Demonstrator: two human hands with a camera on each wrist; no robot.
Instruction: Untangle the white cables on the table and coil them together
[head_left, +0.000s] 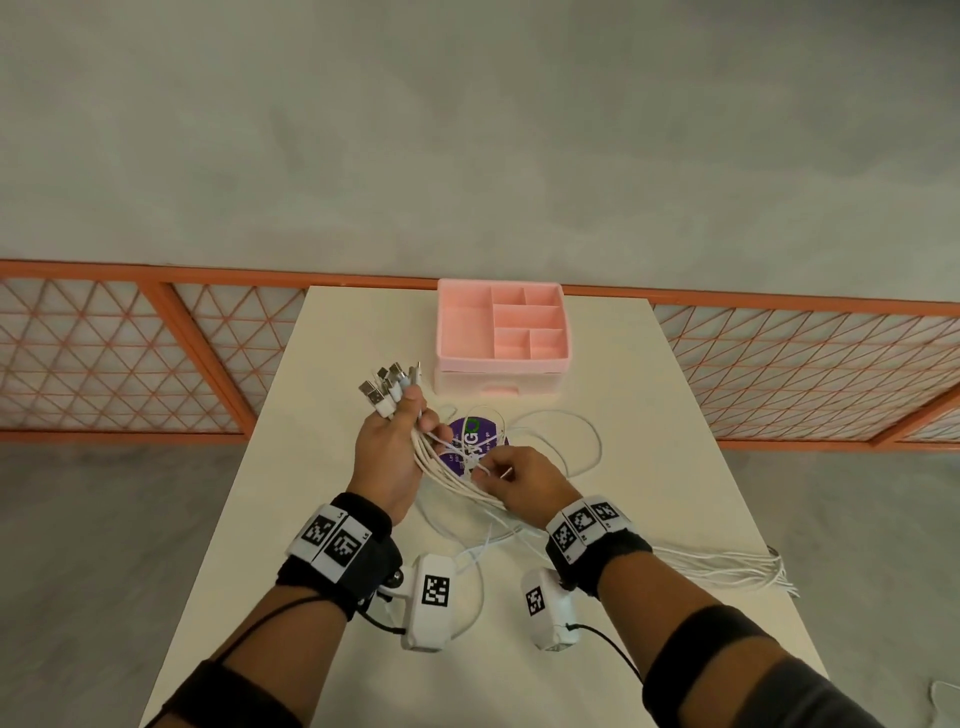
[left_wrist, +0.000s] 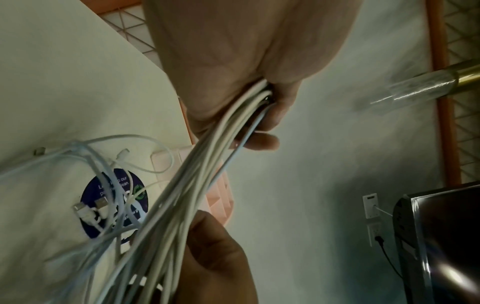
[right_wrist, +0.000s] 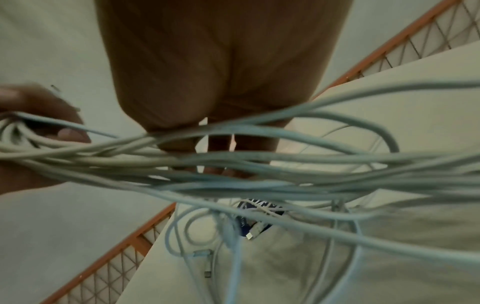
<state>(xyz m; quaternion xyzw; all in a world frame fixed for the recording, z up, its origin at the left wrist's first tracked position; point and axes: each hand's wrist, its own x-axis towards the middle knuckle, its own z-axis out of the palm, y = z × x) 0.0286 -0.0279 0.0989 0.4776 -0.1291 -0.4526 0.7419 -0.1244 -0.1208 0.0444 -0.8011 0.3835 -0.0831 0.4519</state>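
My left hand (head_left: 400, 441) grips a bundle of white cables (head_left: 447, 483) just above the table, and their USB plugs (head_left: 387, 389) fan out above the fist. In the left wrist view the bundle (left_wrist: 197, 185) runs out of my left hand (left_wrist: 259, 115) toward my right hand (left_wrist: 215, 257). Just to the right, my right hand (head_left: 501, 475) has curled fingers and pinches strands of the same bundle. The cables (right_wrist: 259, 164) cross under my right hand (right_wrist: 221, 72), and the left hand (right_wrist: 41, 123) holds them at the left. Loose loops (head_left: 561, 436) lie on the table.
A pink compartment organizer (head_left: 501, 338) with a drawer stands at the table's far edge. A round purple sticker (head_left: 475, 436) lies under the cable tangle. Cable ends (head_left: 748, 569) trail to the table's (head_left: 322, 415) right edge. An orange lattice railing (head_left: 124, 353) runs behind.
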